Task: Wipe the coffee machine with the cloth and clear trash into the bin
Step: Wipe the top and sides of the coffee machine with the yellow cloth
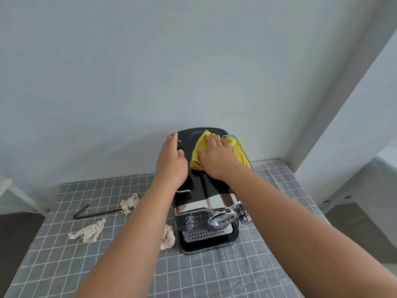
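Observation:
A black and chrome coffee machine (pixel 199 190) stands on the grey grid-patterned table. A yellow cloth (pixel 198 154) lies on its glossy black top. My right hand (pixel 217 160) presses flat on the cloth with straight fingers. My left hand (pixel 171 160) rests with straight fingers along the machine's top left edge. Three crumpled pieces of beige paper trash lie on the table: one (pixel 87 232) at the left, one (pixel 129 203) further back, one (pixel 168 236) beside the machine's base, partly behind my left forearm. No bin is in view.
A bent dark metal rod (pixel 90 214) lies on the table (pixel 214 274) between the paper scraps. A plain wall stands close behind the machine. The table's edges fall off at the left and right, with dark floor below.

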Demonstrator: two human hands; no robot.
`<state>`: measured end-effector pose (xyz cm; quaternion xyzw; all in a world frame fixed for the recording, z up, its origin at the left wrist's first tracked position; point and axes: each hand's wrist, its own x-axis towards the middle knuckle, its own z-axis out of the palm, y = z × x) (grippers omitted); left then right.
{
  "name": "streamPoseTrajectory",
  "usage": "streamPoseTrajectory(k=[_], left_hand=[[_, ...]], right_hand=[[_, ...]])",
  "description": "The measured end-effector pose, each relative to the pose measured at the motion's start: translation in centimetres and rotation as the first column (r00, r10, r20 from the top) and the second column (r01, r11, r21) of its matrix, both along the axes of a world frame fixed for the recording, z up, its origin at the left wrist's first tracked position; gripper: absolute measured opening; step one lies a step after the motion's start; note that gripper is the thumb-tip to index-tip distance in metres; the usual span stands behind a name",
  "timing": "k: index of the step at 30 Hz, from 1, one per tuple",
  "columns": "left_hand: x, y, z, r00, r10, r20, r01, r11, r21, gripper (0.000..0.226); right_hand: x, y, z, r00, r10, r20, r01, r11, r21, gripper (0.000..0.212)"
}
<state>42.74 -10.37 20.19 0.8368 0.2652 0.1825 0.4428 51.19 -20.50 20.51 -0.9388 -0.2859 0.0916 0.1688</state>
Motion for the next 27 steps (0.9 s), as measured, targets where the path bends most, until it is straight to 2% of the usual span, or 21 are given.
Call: streamPoseTrajectory(k=[3,6,8,16,21,24,27], left_hand=[[-0.1,0.0,-0.1,1.000,-0.006,-0.006,0.006,1.000,0.017,0.053],[-0.1,0.0,-0.2,1.000,0.001,-0.012,-0.001,1.000,0.028,0.053],[-0.1,0.0,-0.1,1.000,0.007,-0.011,-0.007,1.000,0.025,0.053],[-0.4,-0.2,0.0,1.000,0.005,-0.006,-0.005,1.000,0.012,0.053],[-0.2,0.0,0.0,1.000,0.022,-0.006,-0.022,1.000,0.011,0.052],[-0.1,-0.2,0.1,1.000,0.027,-0.010,-0.027,0.999,0.028,0.052],[-0.1,-0.2,0.0,0.999,0.035,0.000,-0.035,0.999,0.016,0.051]], right_hand=[[-2.3,-1.4,0.2,0.998,-0.048,0.046,0.050,0.998,-0.032,0.058],[-4.7,-2.6,0.1,0.992,-0.086,0.094,0.104,0.973,-0.206,0.062],[-5.0,-2.3,0.4,0.990,-0.129,0.064,0.141,0.962,-0.234,0.064],[-1.6,-0.3,0.9,0.977,-0.198,-0.076,0.188,0.974,-0.124,0.062],[-5.7,-3.0,0.5,1.000,-0.021,0.017,0.022,0.999,-0.049,0.054],[-5.7,-3.7,0.8,1.000,0.007,-0.012,-0.007,1.000,-0.009,0.049],[-3.9,-2.6,1.0,0.997,0.047,0.060,-0.048,0.999,0.016,0.046]])
